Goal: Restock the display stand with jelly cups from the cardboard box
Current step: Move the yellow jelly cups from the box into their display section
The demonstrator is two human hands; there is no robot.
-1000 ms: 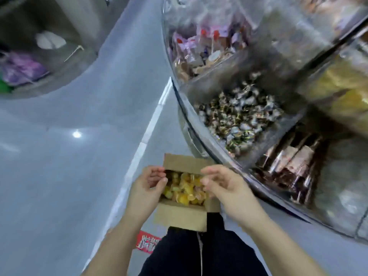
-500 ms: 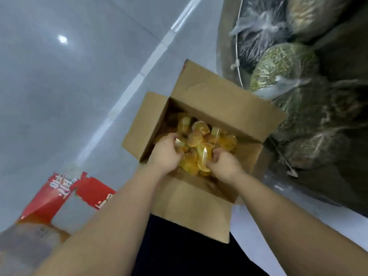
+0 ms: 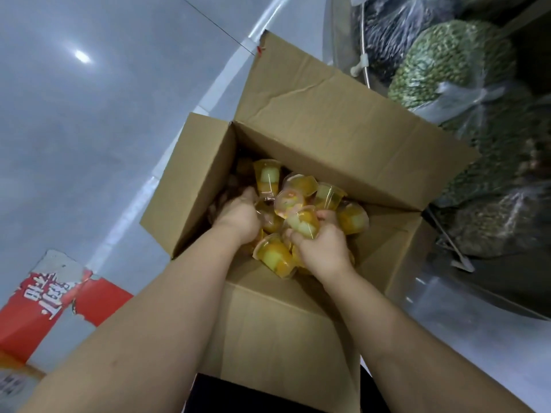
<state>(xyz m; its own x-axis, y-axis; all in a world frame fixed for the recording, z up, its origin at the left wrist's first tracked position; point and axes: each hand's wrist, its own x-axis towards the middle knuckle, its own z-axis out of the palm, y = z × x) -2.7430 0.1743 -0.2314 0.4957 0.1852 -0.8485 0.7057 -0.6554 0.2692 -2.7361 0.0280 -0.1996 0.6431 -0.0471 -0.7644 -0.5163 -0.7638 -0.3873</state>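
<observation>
Cardboard box [image 3: 322,126] open, yellow jelly cups [image 3: 269,175] inside, both hands' fingers [image 3: 325,216] clutching cups

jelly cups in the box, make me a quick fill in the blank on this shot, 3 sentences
1. Both hands, left hand and right hand, reach into an open ____ box.
2. The jelly cups in the box are mostly ____ in colour.
3. The right hand's fingers curl round a ____ cup.

Missing words: cardboard; yellow; jelly
</observation>
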